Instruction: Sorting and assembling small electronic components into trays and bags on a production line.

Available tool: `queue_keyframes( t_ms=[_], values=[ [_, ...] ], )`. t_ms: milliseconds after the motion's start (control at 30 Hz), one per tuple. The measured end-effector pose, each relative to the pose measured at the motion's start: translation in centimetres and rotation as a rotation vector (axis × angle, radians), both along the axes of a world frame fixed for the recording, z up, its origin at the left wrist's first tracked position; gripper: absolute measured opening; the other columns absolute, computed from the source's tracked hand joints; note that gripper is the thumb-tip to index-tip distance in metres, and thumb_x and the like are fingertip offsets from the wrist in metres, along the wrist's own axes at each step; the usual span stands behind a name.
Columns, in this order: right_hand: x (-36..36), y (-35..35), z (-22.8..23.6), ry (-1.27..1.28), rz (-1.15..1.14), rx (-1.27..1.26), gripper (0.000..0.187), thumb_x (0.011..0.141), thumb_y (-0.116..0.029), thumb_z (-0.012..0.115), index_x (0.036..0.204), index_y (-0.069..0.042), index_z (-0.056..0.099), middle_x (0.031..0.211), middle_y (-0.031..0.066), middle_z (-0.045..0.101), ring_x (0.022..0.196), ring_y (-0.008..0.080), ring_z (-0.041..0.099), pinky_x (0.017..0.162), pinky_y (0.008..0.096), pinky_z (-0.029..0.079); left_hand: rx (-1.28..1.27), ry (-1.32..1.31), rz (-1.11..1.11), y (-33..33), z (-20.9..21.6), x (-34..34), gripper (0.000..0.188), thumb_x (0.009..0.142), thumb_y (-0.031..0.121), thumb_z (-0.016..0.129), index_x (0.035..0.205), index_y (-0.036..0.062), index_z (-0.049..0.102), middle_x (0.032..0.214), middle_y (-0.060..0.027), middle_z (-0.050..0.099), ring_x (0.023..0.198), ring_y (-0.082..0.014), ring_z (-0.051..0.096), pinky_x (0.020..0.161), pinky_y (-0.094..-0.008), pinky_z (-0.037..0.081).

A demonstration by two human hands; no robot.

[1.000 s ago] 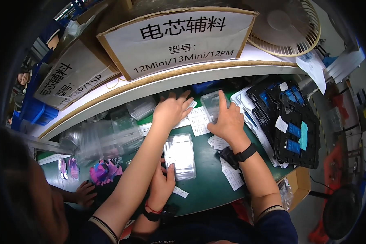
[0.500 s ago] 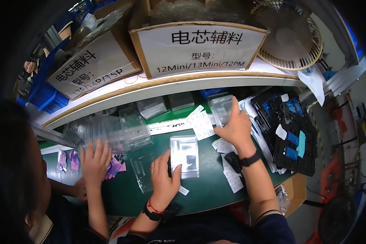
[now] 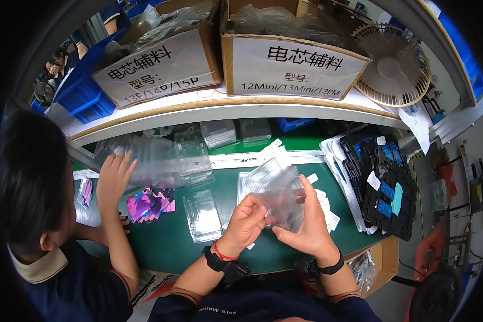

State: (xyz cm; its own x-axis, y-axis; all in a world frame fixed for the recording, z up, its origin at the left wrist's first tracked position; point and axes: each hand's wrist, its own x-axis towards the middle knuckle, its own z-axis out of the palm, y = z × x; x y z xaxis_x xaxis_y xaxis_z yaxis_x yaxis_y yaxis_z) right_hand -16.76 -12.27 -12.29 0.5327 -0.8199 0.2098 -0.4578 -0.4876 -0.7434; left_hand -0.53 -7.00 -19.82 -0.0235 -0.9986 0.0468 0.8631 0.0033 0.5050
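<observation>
A stack of clear plastic trays (image 3: 285,197) is held up over the green bench, tilted, in front of me. My right hand (image 3: 308,228) grips its right side, thumb below and fingers along the far edge. My left hand (image 3: 245,221) is closed with thumb and fingers pinched at the stack's left edge. Behind the stack, another clear tray (image 3: 242,188) is partly hidden on the bench. To the left of my left hand lies a shallow clear plastic tray (image 3: 203,216).
A co-worker's hand (image 3: 114,174) reaches toward clear plastic sleeves at left, near pink-purple film pieces (image 3: 149,205). Black trays with blue parts (image 3: 383,182) are stacked at right, and white label sheets (image 3: 327,212) lie nearer. Cardboard boxes (image 3: 295,67) and a fan (image 3: 393,64) occupy the shelf.
My right hand has brought the clear trays from the back of the bench toward me. My left hand has moved right and now pinches their edge. The view has shifted.
</observation>
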Motion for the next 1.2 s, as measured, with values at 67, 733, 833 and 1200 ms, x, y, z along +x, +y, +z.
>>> queue_keyframes(
  t_ms=[67, 733, 833, 1200],
  values=[
    [-0.2, 0.4, 0.1, -0.009, 0.015, -0.032, 0.109, 0.059, -0.018, 0.082, 0.146, 0.004, 0.021, 0.120, 0.0229, 0.050, 0.110, 0.0353, 0.051, 0.095, 0.0423, 0.043, -0.003, 0.050, -0.002, 0.1, -0.6, 0.3, 0.007, 0.097, 0.014, 0.057, 0.098, 0.0088, 0.052, 0.123, -0.0085, 0.056, 0.122, -0.0271, 0.052, 0.098, -0.0485, 0.048],
    [1.0, 0.9, -0.3, -0.060, -0.024, -0.046, 0.112, 0.059, -0.015, 0.083, 0.149, 0.002, 0.019, 0.117, 0.0179, 0.052, 0.107, 0.0279, 0.054, 0.091, 0.0383, 0.044, -0.056, -0.068, -0.126, 0.2, -2.0, 1.2, 0.009, 0.092, 0.010, 0.064, 0.087, 0.0060, 0.058, 0.120, -0.0053, 0.057, 0.124, -0.0267, 0.051, 0.100, -0.0481, 0.047],
    [0.5, 0.5, -0.1, -0.212, 0.050, 0.134, 0.111, 0.061, -0.014, 0.082, 0.150, -0.001, 0.017, 0.116, 0.0152, 0.053, 0.108, 0.0250, 0.054, 0.094, 0.0373, 0.043, -0.066, -0.018, -0.151, 0.2, -1.9, 1.3, 0.011, 0.090, 0.011, 0.067, 0.084, 0.0067, 0.059, 0.119, -0.0057, 0.060, 0.126, -0.0280, 0.049, 0.102, -0.0522, 0.045],
    [-1.1, -0.5, 1.0, -0.634, -0.023, 0.561, 0.107, 0.066, -0.006, 0.078, 0.152, -0.005, 0.013, 0.119, 0.0138, 0.053, 0.113, 0.0232, 0.052, 0.097, 0.0372, 0.042, -0.117, 0.199, -0.149, -0.5, -1.1, 1.9, 0.007, 0.097, 0.012, 0.057, 0.091, 0.0114, 0.052, 0.123, -0.0058, 0.055, 0.137, -0.0342, 0.037, 0.104, -0.0613, 0.042]
  ],
)
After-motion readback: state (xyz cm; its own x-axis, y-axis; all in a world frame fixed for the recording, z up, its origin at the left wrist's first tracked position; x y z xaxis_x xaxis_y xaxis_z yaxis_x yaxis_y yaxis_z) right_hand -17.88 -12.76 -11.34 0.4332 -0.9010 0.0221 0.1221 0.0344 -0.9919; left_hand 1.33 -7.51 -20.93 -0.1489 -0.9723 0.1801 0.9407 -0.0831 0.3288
